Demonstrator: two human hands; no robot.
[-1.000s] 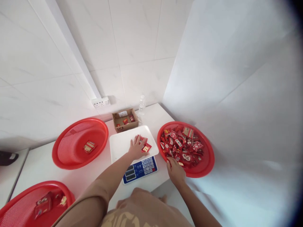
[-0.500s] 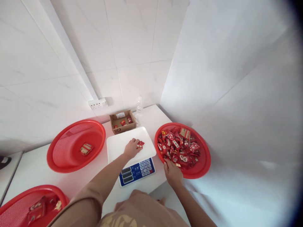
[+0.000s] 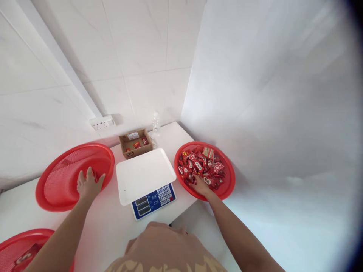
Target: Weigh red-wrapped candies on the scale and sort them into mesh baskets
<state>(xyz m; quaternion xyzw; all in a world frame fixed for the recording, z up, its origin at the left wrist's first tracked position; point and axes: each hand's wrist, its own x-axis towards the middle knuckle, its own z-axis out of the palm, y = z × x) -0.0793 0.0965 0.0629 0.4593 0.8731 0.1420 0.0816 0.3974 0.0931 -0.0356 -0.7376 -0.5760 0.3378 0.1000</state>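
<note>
My left hand is over the far left red basket, its fingers spread. A red packet shows just behind it inside the basket. My right hand reaches over the near rim of the right red basket. Its thumb and forefinger look apart, touching the heap of small red snack packets; the other fingertips are hidden. Between the two baskets stands a digital scale with a bare white pan.
Behind the scale, a small cardboard box holds several red packets. A clear plastic bottle stands beside it near the wall. Another red basket with a red packet is at the lower left. A wall socket is above the table.
My left hand has moved from the scale pan to the far left basket, and the red packet has left the pan. My right hand has gone from the basket's rim into the packets.
</note>
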